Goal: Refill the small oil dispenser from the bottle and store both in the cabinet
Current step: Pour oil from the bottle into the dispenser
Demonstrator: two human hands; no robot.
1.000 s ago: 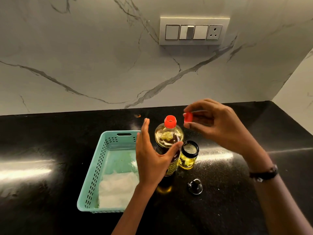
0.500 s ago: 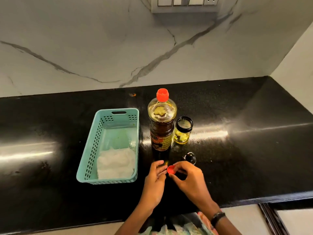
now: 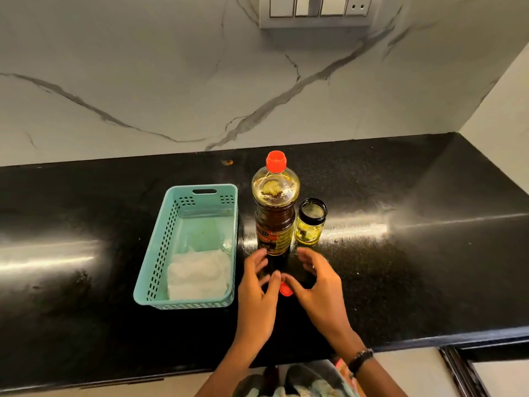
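We find the oil bottle [image 3: 275,207] upright mid-bench, touching the uncapped small dispenser [image 3: 310,222] on its right. A red cap [image 3: 285,289] lies nearer the front edge between left hand [image 3: 256,293] and right hand [image 3: 317,290], both relaxed, gripping nothing.

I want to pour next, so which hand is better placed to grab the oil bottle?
Probably left. The left hand lies open directly before the bottle, fingertips near its base. The right hand sits nearer the dispenser, beside the loose red cap.
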